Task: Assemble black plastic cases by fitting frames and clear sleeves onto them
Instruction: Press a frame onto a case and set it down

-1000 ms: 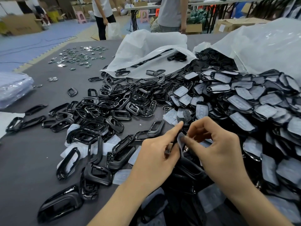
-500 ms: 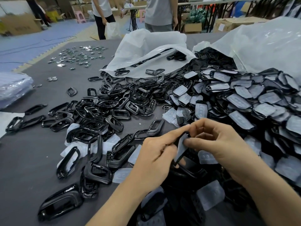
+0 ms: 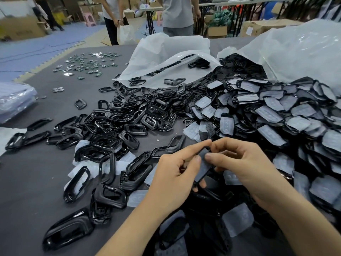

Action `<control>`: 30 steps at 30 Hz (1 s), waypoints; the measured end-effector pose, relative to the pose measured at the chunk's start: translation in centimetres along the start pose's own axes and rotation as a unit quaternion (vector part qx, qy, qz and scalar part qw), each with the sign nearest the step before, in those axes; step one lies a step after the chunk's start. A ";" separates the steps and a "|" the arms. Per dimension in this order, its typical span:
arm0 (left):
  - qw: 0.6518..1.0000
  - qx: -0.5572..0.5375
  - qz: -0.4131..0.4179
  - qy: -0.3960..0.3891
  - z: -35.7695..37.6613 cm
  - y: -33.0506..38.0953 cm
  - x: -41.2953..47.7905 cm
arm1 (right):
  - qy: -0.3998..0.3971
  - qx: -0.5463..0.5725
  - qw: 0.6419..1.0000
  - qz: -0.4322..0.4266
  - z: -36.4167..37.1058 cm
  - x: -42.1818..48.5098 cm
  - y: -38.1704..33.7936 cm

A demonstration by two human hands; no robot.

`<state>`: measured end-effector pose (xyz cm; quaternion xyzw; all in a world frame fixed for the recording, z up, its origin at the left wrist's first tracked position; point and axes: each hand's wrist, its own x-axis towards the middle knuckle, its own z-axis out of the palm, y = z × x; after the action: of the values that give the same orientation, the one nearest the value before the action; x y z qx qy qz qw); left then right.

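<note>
Turned case (image 3: 203, 169) flat-on since 0.5 s ago | pinched btw L hand (image 3: 175, 174) + R hand (image 3: 245, 167), thumb+idx | looked mid-assy, seating unconfirmed, more pressing likely req'd

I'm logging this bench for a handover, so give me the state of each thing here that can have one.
Left hand, pinching the case by thumb and forefinger.
Right hand, pinching the same case.
Case, lifted off the table, tilted, between both hands.
Frames, loose and scattered on the table.
Sleeved cases, heaped at the right.
Left bag, open, frames spilling out.
Right bag, open, cases spilling out.
</note>
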<state>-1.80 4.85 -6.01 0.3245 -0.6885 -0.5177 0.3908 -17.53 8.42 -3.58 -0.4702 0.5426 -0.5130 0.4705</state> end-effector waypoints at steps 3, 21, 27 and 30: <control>1.000 0.006 0.001 0.007 0.0 -0.1 0.1 | 0.006 0.001 1.000 -0.019 0.3 0.0 0.2; 0.996 0.064 0.060 -0.006 -0.1 -0.1 0.1 | 0.037 -0.078 0.994 -0.063 0.8 0.2 1.2; 0.998 0.003 0.051 0.037 0.1 -0.1 0.3 | 0.076 -0.026 0.995 -0.061 1.1 0.1 1.2; 0.997 0.004 0.044 0.057 0.2 -0.1 0.4 | 0.079 -0.036 0.994 -0.064 1.2 0.1 1.3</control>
<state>-2.14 4.57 -6.04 0.3248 -0.6809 -0.4776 0.4504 -16.36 8.26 -4.89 -0.4785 0.5653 -0.5576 0.3749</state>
